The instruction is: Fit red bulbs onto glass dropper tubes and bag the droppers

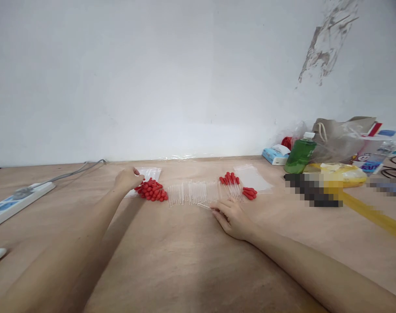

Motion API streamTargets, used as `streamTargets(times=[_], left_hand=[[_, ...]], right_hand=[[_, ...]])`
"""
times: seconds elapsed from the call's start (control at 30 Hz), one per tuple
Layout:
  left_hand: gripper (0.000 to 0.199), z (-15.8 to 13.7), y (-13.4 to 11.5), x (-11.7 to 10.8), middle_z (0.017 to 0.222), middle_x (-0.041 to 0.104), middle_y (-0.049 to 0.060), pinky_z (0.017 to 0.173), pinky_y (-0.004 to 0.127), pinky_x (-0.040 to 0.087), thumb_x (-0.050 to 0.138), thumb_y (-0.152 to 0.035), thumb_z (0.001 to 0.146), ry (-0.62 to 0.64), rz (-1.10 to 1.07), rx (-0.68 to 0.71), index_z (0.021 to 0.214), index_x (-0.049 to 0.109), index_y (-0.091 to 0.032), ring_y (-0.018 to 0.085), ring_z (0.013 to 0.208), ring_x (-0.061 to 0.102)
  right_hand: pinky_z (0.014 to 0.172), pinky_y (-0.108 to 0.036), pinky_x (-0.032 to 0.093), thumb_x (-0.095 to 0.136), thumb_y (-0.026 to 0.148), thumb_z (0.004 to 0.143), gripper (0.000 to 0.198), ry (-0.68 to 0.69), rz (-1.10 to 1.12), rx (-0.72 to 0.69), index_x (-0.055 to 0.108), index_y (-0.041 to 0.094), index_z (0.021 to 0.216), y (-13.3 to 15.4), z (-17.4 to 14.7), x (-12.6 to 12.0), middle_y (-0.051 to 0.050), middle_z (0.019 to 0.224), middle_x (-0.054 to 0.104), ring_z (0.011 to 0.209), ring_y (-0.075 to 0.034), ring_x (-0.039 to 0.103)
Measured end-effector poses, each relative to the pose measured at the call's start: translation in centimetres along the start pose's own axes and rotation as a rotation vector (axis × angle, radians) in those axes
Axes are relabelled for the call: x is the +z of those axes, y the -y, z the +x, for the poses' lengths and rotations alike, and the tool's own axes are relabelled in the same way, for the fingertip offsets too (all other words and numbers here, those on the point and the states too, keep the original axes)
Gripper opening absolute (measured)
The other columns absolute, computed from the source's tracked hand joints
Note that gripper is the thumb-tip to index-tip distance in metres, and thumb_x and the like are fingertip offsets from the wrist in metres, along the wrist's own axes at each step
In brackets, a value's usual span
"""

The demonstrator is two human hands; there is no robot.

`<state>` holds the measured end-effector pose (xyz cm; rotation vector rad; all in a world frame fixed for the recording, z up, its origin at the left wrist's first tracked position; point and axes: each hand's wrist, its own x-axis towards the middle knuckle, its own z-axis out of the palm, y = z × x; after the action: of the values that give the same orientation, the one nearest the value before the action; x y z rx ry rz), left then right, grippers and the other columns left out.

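Left hand: reaches over the back left edge of the heap, its fingers (137, 172) bent close to one another; from here I cannot tell whether anything is pinched between them.
Right hand (233, 218): low over the table (172, 248), palm down, its fingers seemingly clamped on the near end of a single clear tube (203, 205), which points left and slightly away.
Red bulbs: a loose heap (151, 191) at the left end of the row, just beside the left hand.
Clear tubes: a long row (196, 192) side by side in the middle, lying between the red heap and the bulb-topped tubes (229, 179).
Far right of the row: a few more red pieces (250, 193) in a small cluster, close to a flat clear bag (254, 179); another bag (149, 173) lies behind the heap.
Grip on the tube: I'd keep it light and near the end, since something that thin and clear may well be brittle.
Picking at the heap: best to lift one bulb from the edge, so the others don't roll into the row.
Right wrist: I'd hold it clear of the neighbouring tubes; a brush could skew them.
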<state>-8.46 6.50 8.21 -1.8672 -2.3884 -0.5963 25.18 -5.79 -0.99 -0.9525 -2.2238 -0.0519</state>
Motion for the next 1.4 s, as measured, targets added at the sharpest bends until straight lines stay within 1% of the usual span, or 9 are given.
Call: streamTargets(times=[0.13, 0.33, 0.4, 0.53, 0.63, 0.83, 1.0, 1.2, 1.4], left_hand=[[0.037, -2.4, 0.2, -0.1, 0.085, 0.063, 0.010, 0.071, 0.033, 0.045, 0.045, -0.033, 0.074, -0.287, -0.157, 0.148, 0.102, 0.057, -0.013, 0.024, 0.079, 0.059], [0.029, -8.2, -1.7, 2.5, 0.079, 0.059, 0.007, 0.076, 0.034, 0.046, 0.041, -0.030, 0.079, -0.180, -0.393, 0.427, 0.088, 0.066, -0.017, 0.021, 0.079, 0.058], [0.028, -8.3, -1.8, 2.9, 0.077, 0.059, 0.007, 0.077, 0.035, 0.046, 0.043, -0.030, 0.079, -0.209, -0.443, 0.385, 0.088, 0.066, -0.016, 0.022, 0.081, 0.058], [0.030, -6.4, -0.9, 2.7, 0.081, 0.061, 0.007, 0.071, 0.033, 0.047, 0.043, -0.033, 0.078, -0.231, -0.663, 0.126, 0.094, 0.061, -0.014, 0.020, 0.076, 0.058], [0.029, -7.0, -0.8, 2.9, 0.088, 0.061, 0.007, 0.071, 0.031, 0.047, 0.045, -0.033, 0.078, -0.242, -0.852, 0.116, 0.099, 0.054, -0.015, 0.018, 0.078, 0.058], [0.017, -13.7, -4.4, 5.2, 0.082, 0.058, 0.003, 0.071, 0.027, 0.045, 0.052, -0.030, 0.078, 0.184, -0.973, 0.529, 0.090, 0.050, -0.017, 0.014, 0.077, 0.056], [0.018, -16.5, -6.6, 5.9, 0.089, 0.060, 0.005, 0.075, 0.028, 0.045, 0.052, -0.027, 0.080, 0.465, -1.043, 0.603, 0.094, 0.049, -0.017, 0.014, 0.083, 0.057], [0.028, -16.1, -6.4, 6.2, 0.097, 0.062, 0.007, 0.077, 0.030, 0.046, 0.051, -0.030, 0.081, 0.511, -1.002, 0.621, 0.106, 0.051, -0.017, 0.016, 0.087, 0.058], [0.024, -16.1, -6.4, 6.3, 0.085, 0.064, 0.005, 0.066, 0.026, 0.045, 0.051, -0.033, 0.080, 0.449, -0.926, 0.651, 0.096, 0.059, -0.017, 0.014, 0.073, 0.056]], right_hand=[[0.071, -0.031, 0.039, 0.041, 0.017, 0.084, 0.017, -0.011, 0.016, 0.020, 0.056, 0.018, 0.094, 0.2, 0.1, -0.1, -0.005, 0.083, 0.063, 0.075, -0.016, 0.055], [0.071, -0.030, 0.040, 0.040, 0.018, 0.085, 0.015, -0.003, 0.036, 0.042, 0.055, 0.018, 0.089, 0.2, 0.1, -0.1, -0.005, 0.082, 0.061, 0.075, -0.016, 0.054], [0.071, -0.030, 0.040, 0.040, 0.018, 0.085, 0.015, -0.004, 0.033, 0.036, 0.055, 0.018, 0.090, 0.0, 0.0, 0.0, -0.005, 0.082, 0.061, 0.075, -0.016, 0.054], [0.071, -0.030, 0.040, 0.040, 0.018, 0.085, 0.016, 0.004, 0.035, 0.035, 0.055, 0.018, 0.090, 0.0, 0.0, 0.0, -0.005, 0.082, 0.061, 0.075, -0.016, 0.054], [0.070, -0.030, 0.039, 0.041, 0.018, 0.085, 0.014, 0.001, 0.034, 0.038, 0.054, 0.018, 0.089, 0.2, 0.1, -0.1, -0.004, 0.079, 0.060, 0.071, -0.015, 0.053], [0.068, -0.029, 0.034, 0.042, 0.023, 0.085, 0.012, -0.048, 0.019, 0.033, 0.052, 0.018, 0.081, 0.5, 0.2, -0.3, -0.001, 0.071, 0.058, 0.062, -0.012, 0.051], [0.070, -0.030, 0.032, 0.043, 0.023, 0.085, 0.012, -0.064, 0.034, 0.039, 0.053, 0.018, 0.081, 0.7, 0.1, -0.5, 0.000, 0.069, 0.059, 0.058, -0.010, 0.049], [0.070, -0.030, 0.031, 0.042, 0.022, 0.085, 0.012, -0.049, 0.036, -0.001, 0.053, 0.017, 0.083, 0.7, 0.1, -0.4, -0.002, 0.072, 0.059, 0.063, -0.012, 0.051], [0.070, -0.029, 0.031, 0.041, 0.023, 0.086, 0.015, -0.008, -0.010, -0.050, 0.054, 0.017, 0.081, 0.6, 0.0, -0.3, -0.001, 0.069, 0.057, 0.063, -0.011, 0.050]])
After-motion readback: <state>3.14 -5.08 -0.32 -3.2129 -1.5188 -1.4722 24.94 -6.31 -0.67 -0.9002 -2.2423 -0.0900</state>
